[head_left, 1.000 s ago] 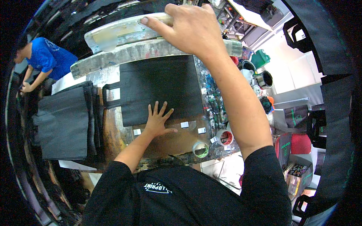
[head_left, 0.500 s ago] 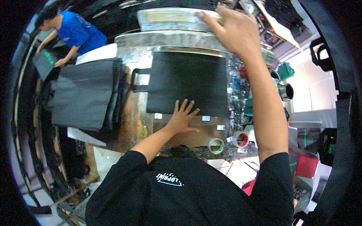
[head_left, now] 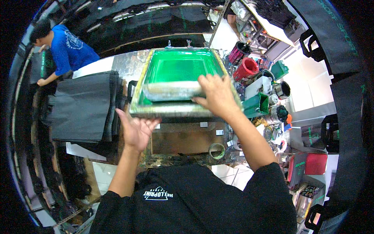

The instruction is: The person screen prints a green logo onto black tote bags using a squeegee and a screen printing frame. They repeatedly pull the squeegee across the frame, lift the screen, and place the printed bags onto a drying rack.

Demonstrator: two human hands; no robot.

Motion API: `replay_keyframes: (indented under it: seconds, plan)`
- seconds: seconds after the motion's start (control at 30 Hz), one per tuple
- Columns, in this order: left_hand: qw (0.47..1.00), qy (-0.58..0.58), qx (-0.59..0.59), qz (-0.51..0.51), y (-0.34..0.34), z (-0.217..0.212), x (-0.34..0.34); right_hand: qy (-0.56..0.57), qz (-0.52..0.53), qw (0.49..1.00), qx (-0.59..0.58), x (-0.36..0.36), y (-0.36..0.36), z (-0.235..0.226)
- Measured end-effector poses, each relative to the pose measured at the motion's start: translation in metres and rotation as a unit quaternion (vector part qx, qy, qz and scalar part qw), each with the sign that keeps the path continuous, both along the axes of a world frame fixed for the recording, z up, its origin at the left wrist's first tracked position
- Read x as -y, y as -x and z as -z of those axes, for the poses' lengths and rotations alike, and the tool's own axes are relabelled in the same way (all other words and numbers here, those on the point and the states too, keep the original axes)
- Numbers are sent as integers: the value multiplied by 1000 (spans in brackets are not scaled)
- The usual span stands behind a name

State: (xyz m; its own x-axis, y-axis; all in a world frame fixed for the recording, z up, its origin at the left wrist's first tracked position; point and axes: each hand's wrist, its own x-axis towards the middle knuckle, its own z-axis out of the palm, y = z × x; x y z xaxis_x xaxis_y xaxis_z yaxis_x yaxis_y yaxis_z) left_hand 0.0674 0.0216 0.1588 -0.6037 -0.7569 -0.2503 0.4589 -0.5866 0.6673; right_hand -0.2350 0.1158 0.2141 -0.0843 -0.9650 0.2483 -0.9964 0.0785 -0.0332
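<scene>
A screen-printing frame with green ink across its mesh lies down over a black fabric bag. Part of the bag's handle sticks out at the left; the frame hides most of the rest. My right hand grips the right end of a wide, pale squeegee, blurred by motion, at the near side of the frame. My left hand is open, palm up and fingers spread, by the frame's near left corner. Whether it touches the rim I cannot tell.
A stack of black bags stands at left. Beyond it a person in a blue shirt leans over a rack. Ink containers, including a red bucket and a green tub, crowd the right. A tape roll lies at the near edge.
The frame has come down over the black bag. My right hand has moved down toward me and grips the squeegee. My left hand has left the bag, moved left and turned palm up.
</scene>
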Motion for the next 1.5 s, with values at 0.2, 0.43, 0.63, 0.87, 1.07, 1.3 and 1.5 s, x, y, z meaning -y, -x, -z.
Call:
replay_keyframes:
  seconds: [0.2,0.43,0.63,0.87,1.07,1.3,1.5]
  plan:
    - [978,-156,140,21,-19,110,-38,-163,23,983,77,4,24,80]
    - [973,-170,158,22,-18,130,-38,-234,19,968,86,-6,34,79]
    - [973,-158,166,35,-19,136,-34,-145,7,989,17,-56,3,122]
    - [970,-148,189,40,-19,125,-30,-77,10,997,4,-21,22,133]
    - [958,-197,208,26,-15,115,-29,-39,-6,999,-9,55,77,150]
    - [967,-158,194,54,-18,111,-32,-39,-49,997,-54,157,140,174]
    - [966,-167,186,70,-23,123,-31,-59,-70,995,-41,243,176,176]
